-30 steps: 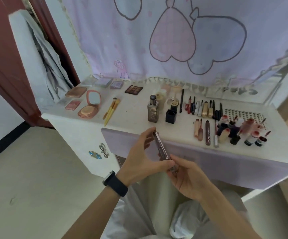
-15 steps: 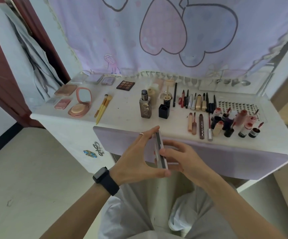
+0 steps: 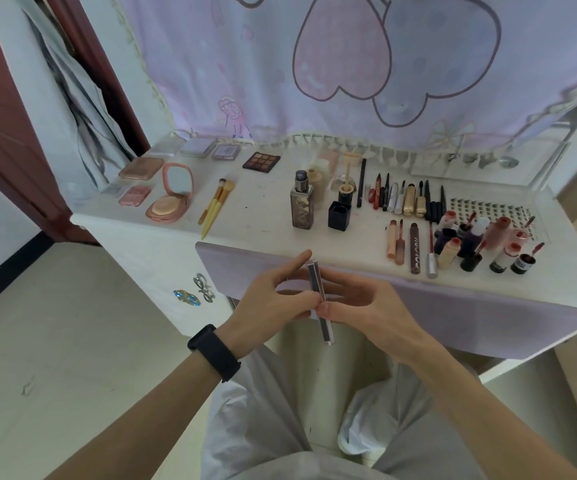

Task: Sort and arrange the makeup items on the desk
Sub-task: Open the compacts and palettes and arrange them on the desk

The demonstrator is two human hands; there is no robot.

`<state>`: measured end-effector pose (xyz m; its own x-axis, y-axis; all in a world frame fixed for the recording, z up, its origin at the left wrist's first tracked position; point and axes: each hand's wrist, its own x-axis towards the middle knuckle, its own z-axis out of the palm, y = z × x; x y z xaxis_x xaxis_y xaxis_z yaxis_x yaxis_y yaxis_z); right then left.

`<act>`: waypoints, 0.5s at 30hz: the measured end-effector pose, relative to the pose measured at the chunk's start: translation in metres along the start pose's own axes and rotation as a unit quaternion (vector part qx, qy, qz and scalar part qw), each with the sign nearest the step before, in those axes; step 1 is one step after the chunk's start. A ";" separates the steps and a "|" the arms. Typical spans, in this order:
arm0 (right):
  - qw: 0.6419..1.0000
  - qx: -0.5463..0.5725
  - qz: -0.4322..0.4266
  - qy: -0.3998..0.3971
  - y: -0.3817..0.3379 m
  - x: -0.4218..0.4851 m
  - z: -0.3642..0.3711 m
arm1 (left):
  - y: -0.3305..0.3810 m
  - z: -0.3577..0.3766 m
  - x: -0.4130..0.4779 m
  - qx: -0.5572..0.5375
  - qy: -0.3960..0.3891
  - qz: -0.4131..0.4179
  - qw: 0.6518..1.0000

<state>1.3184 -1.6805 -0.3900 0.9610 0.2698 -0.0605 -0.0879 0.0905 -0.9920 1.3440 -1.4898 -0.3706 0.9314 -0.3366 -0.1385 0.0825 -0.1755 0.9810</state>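
I hold a slim, flat makeup case (image 3: pixel 319 299) edge-on in front of the white desk (image 3: pixel 263 216), below its front edge. My left hand (image 3: pixel 273 303) pinches it from the left and my right hand (image 3: pixel 363 306) pinches it from the right. On the desk lie palettes and an open pink compact (image 3: pixel 171 194) at the left, two yellow brushes (image 3: pixel 216 204), a tall foundation bottle (image 3: pixel 301 202) and a black cube (image 3: pixel 339 214) in the middle, a row of pencils and tubes (image 3: pixel 401 197), and several lip glosses and small bottles (image 3: pixel 481 245) at the right.
A lilac curtain with heart drawings (image 3: pixel 349 64) hangs behind the desk. A lilac cloth (image 3: pixel 453 306) drapes over the desk's front edge. A brown eyeshadow palette (image 3: pixel 261 162) lies near the back. A red-brown door (image 3: pixel 0 116) stands at the left. A white bag (image 3: pixel 377 420) sits by my knees.
The case has turned from tilted to nearly upright between my hands. My right hand has moved up from under the case to its right side. The view has shifted down.
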 end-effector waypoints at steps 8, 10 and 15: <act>1.000 -0.015 0.006 0.012 0.002 0.005 0.009 | 0.001 -0.002 -0.005 -0.041 0.015 -0.024 0.999; 0.999 -0.030 0.011 0.019 0.004 0.007 0.012 | 0.000 -0.001 -0.006 -0.068 0.013 -0.039 0.997; 0.999 -0.035 0.006 0.034 0.000 0.011 0.019 | -0.001 -0.013 -0.008 -0.100 -0.009 -0.039 0.994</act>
<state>1.3241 -1.6590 -0.3887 0.9758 0.2048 -0.0771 -0.0829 0.0199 -0.9964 1.3408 -1.4744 -0.3691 0.9128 -0.3467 -0.2160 0.2247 -0.0154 0.9743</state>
